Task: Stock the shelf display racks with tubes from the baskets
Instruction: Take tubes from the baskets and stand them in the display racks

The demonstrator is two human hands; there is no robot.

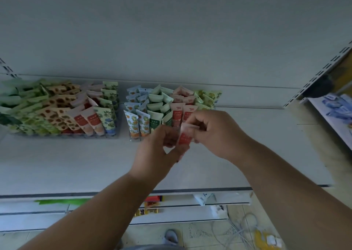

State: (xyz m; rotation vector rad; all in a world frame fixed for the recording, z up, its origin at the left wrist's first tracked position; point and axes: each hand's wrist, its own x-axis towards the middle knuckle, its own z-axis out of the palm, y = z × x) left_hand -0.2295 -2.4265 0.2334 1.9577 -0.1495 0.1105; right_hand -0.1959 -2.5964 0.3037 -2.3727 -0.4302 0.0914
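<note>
A pink tube with a red label (184, 138) is pinched between the left hand (158, 152) and the right hand (217, 133), both sets of fingers curled on it, above the shelf (76, 164) just before the right display rack (133, 138). A slip could topple the packed front row. The left rack (106, 136) is crowded unevenly. Beyond, a pale back panel (171, 30) is seen.
</note>
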